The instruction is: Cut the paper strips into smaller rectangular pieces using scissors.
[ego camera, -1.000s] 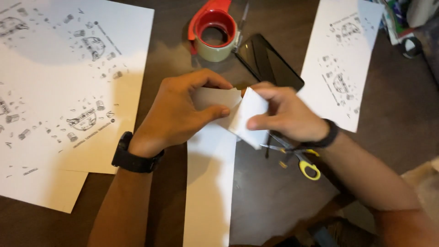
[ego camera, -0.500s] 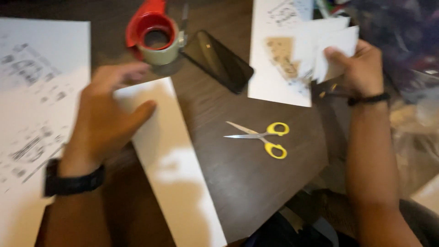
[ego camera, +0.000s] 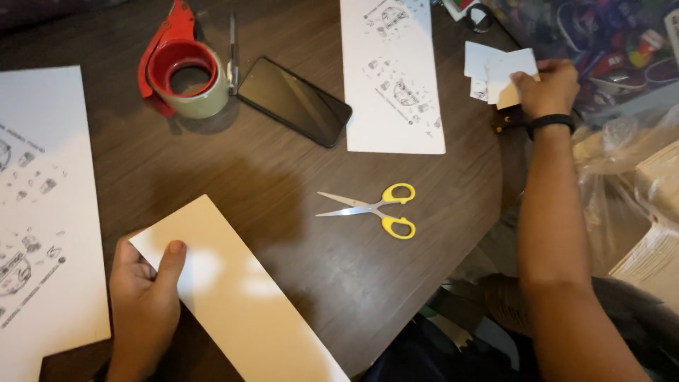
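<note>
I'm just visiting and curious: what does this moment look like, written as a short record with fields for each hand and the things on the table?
Left hand: grips the near end of a long blank white strip, thumb on top
Right hand: holds small cut cards at the far right table edge
Table: dark wood
Scissors: yellow handles, lying untouched, blades slightly apart
Tape dispenser: red, beside a pen
Phone: dark screen, flat
Printed sheets: one far centre, one far left
</note>
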